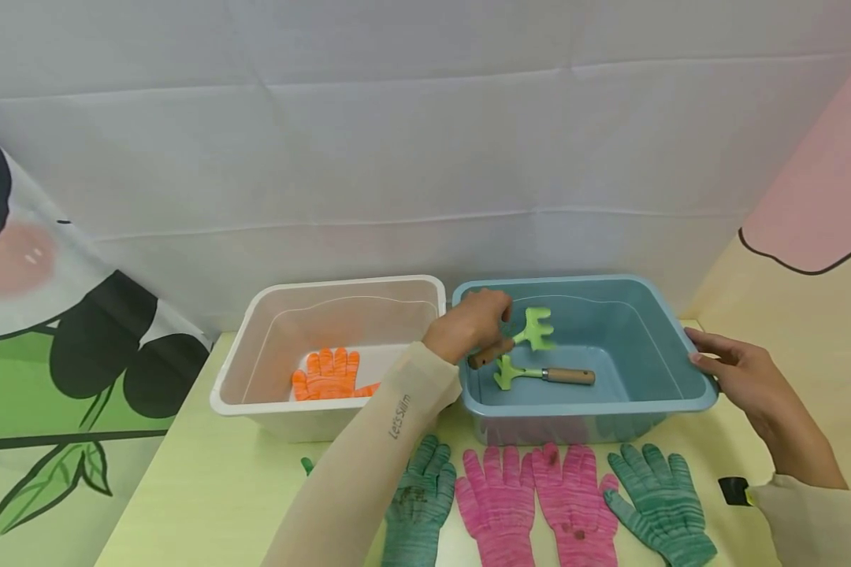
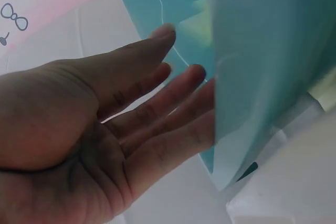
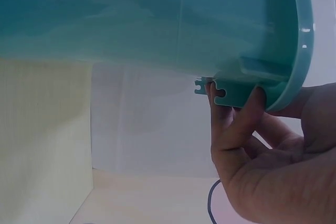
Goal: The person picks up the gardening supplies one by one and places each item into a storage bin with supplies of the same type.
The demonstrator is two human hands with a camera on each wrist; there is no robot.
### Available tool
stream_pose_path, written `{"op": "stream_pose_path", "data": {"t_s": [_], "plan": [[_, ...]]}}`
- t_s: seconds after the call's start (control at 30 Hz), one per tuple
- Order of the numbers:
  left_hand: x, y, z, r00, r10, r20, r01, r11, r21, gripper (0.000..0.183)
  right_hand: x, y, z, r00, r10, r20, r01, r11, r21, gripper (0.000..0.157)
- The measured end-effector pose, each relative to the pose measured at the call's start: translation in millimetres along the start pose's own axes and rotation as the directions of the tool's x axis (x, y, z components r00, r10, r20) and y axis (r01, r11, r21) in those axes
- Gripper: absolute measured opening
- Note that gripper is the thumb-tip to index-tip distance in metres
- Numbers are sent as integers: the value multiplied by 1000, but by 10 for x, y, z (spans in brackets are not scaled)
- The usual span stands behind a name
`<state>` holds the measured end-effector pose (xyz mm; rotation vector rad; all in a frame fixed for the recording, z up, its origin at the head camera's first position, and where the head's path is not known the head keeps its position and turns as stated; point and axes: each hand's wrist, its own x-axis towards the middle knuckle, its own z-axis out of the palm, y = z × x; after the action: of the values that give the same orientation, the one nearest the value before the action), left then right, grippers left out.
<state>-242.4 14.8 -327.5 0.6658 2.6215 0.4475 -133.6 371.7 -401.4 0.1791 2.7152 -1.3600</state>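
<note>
My left hand [image 1: 471,323] is over the left end of a blue plastic bin [image 1: 589,410], its fingers loosely bent and nothing visible between them in the left wrist view. Just below it, a small green hand rake [image 1: 536,329] with a wooden handle leans inside the bin. A second green hand rake [image 1: 570,376] lies on the bin floor, its wooden handle pointing right. At the bin's right end, my right hand [image 1: 745,374] grips the rim; the right wrist view shows its fingers curled at a notched tab [image 3: 233,94] under the edge.
Left of the blue bin stands a white bin [image 1: 276,406] holding orange gloves [image 1: 328,376]. Along the table front lie a green glove [image 1: 418,504], two pink gloves [image 1: 499,504], and another green glove [image 1: 663,504]. A white cloth wall [image 1: 397,157] rises behind.
</note>
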Motion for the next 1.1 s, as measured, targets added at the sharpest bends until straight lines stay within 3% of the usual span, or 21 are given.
{"op": "stream_pose_path", "data": {"t_s": [0.1, 0.57, 0.83, 1.1], "plan": [[0, 16, -4, 999, 28, -39, -25, 997, 70, 41, 10, 5, -4, 1000, 0, 8, 0, 1000, 2, 60], [-37, 30, -15, 993, 103, -60, -98, 991, 92, 40, 3, -2, -34, 1000, 2, 11, -2, 1000, -3, 60], [-172, 1, -59, 983, 162, -91, -158, 986, 46, 34, 3, -25, -47, 1000, 2, 7, -1, 1000, -21, 58], [-320, -116, -107, 958, 233, -168, -236, 972, 0, 30, 19, -35, -66, 1000, -8, -2, 8, 1000, -22, 59]]}}
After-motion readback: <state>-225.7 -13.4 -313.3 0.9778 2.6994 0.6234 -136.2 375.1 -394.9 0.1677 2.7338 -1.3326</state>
